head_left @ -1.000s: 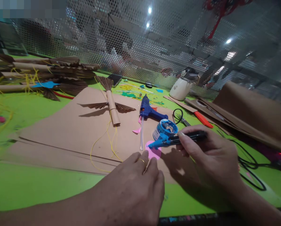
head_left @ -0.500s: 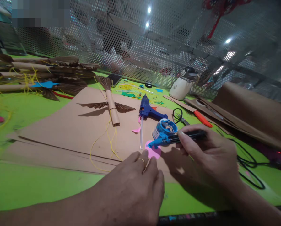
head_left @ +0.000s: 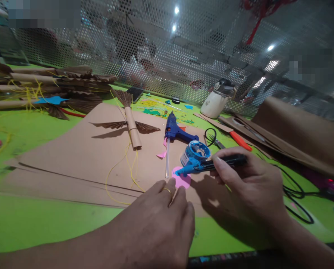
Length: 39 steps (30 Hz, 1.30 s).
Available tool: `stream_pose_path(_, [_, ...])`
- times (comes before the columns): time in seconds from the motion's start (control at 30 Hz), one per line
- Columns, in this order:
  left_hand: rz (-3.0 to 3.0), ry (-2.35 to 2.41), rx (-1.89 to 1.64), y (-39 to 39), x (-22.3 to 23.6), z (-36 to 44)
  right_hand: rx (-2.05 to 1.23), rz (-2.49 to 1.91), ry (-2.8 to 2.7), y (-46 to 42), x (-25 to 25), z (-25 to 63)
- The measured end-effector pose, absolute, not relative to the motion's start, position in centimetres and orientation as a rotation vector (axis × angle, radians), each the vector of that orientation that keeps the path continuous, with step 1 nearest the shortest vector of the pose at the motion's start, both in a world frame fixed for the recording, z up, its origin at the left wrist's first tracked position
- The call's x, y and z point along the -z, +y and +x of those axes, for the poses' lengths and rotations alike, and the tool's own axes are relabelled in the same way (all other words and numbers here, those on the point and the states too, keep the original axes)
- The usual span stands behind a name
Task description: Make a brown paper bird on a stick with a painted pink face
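Near-zero delta from half a second ago: my right fingers (head_left: 225, 170) still pinch the black pen (head_left: 208, 164), blue-coated tip at the far-left part of the flat, round pink disc (head_left: 184, 182); my left fingers (head_left: 170, 184) stay bunched at the disc's near edge, can't tell if they grip it. Disc lies on smooth brown paper (head_left: 71, 145) over the green desk (head_left: 71, 226), perforated metal screen (head_left: 161, 71) well beyond it. Blue-smeared jar (head_left: 185, 157) and blue glue gun (head_left: 180, 132) sit beyond the disc, rolled-paper figure (head_left: 131, 127) with pleated wings to its left.
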<state>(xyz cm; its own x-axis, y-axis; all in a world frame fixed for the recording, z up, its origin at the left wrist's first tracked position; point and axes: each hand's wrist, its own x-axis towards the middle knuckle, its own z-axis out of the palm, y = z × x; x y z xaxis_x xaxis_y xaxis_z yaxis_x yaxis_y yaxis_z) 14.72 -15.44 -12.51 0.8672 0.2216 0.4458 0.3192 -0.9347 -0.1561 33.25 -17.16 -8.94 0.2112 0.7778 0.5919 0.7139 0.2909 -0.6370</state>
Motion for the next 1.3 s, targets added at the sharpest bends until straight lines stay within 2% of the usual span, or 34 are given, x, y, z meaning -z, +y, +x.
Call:
stream_pose_path(0.4, [-2.858, -0.536, 0.467, -16.1, 11.4, 14.8, -0.08, -1.386, -1.615, -17.1, 9.2, 33.7])
stream_pose_path(0.7, [-2.779, -0.423, 0.642, -15.6, 12.9, 14.9, -0.024, -1.44, -1.543, -17.0, 9.2, 33.5])
stream_pose_path(1.3, [-2.865, -0.45, 0.654, -15.4, 13.1, 14.9, -0.019, -1.364, -1.618, -16.9, 9.3, 33.7])
